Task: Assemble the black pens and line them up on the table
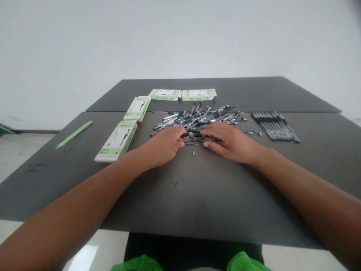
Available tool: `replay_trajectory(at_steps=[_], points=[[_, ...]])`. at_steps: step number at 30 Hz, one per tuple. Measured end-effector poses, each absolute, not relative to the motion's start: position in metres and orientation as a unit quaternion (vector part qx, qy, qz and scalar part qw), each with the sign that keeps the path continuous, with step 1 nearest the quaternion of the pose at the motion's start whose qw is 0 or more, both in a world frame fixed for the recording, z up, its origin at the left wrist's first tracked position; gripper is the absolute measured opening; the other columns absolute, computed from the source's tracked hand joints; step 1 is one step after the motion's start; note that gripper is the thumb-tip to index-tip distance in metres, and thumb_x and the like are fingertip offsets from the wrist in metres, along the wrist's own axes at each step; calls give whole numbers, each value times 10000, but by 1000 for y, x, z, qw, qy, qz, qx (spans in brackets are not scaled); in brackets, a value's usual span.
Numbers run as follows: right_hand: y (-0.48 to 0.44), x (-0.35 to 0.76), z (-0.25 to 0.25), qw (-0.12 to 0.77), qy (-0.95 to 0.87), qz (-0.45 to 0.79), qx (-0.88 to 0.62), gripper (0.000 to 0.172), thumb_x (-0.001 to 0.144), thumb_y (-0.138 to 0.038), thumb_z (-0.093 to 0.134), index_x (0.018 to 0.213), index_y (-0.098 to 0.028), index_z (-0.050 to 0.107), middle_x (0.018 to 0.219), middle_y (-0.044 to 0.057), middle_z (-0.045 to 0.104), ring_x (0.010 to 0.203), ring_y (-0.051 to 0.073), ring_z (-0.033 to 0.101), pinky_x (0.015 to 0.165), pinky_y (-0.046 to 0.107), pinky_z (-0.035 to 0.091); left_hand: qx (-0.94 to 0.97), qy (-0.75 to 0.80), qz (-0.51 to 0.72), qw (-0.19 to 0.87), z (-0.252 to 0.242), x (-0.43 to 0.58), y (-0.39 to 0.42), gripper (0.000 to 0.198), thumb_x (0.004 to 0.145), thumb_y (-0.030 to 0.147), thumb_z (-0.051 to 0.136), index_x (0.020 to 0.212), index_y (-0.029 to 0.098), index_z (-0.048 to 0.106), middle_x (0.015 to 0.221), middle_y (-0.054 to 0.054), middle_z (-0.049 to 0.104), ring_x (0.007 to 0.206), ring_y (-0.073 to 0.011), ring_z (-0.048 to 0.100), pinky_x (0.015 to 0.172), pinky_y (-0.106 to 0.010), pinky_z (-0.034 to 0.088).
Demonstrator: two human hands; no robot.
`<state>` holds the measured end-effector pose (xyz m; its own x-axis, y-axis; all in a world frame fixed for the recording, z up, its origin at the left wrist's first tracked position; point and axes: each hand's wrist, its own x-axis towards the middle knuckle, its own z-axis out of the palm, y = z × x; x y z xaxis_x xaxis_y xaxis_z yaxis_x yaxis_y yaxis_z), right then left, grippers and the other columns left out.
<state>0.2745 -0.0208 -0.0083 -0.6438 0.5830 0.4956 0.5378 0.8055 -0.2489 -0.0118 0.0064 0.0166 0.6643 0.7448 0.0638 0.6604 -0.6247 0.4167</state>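
Left hand [167,146] pinches a black-gripped pen [184,135]; right hand [232,142] half-curls beside the pen pile [189,119], its hold unclear to me.

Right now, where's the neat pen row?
Head view, right side: the pen row lies on the table, to the right of the right hand and the loose pile.

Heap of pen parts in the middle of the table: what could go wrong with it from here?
The heap of pen parts lies crisscrossed, so pulling one piece out might scatter others. The small silver cone lies loose between the left hand and the right hand, where a brush of the fingers could send it rolling. Similar little pieces might get lost among the heap.
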Motion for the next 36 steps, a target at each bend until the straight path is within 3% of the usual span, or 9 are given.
replay_trajectory(at_steps=[9,16,20,27,32,36], points=[[-19,273,-5,281,-907,69,-306,153,1100,-272,625,1089,-209,764,1034,122,780,985,285,707,907,446,555,882,391,144,220,19,-6,-2,86,1011,235,601,1086,213,636,1147,-79,780,1084,-265,733,977,-413,542],[-23,270,-4,314,-882,114,-333,70,1043,-202,675,1074,-209,738,919,55,720,877,216,666,795,342,492,869,393,157,254,14,-5,1,27,997,221,641,1004,210,618,1124,-56,788,1028,-226,738,911,-369,533],[-27,267,-3,344,-847,170,-369,68,1039,-252,691,1054,-219,748,906,47,704,814,194,643,730,314,488,867,400,154,256,13,-6,0,47,1007,250,637,1023,206,631,1133,-61,785,1004,-224,728,893,-363,526],[-25,271,1,417,-748,241,-457,269,1035,-471,737,961,-213,754,875,41,756,795,203,656,746,339,509,880,393,171,205,15,-6,-1,290,1090,465,557,1070,198,669,1052,-66,744,963,-242,676,830,-367,466],[-21,273,1,482,-667,305,-480,477,924,-669,818,850,-206,733,728,6,662,657,155,549,628,310,437,881,401,170,182,18,-7,-3,442,1152,532,410,956,198,624,947,-56,704,866,-220,622,742,-341,398],[-19,274,1,523,-628,302,-491,520,888,-714,832,771,-224,705,671,5,634,628,157,525,585,312,415,891,399,122,180,20,-7,-5,461,1150,549,417,905,204,600,859,-47,683,767,-207,596,687,-339,350]])
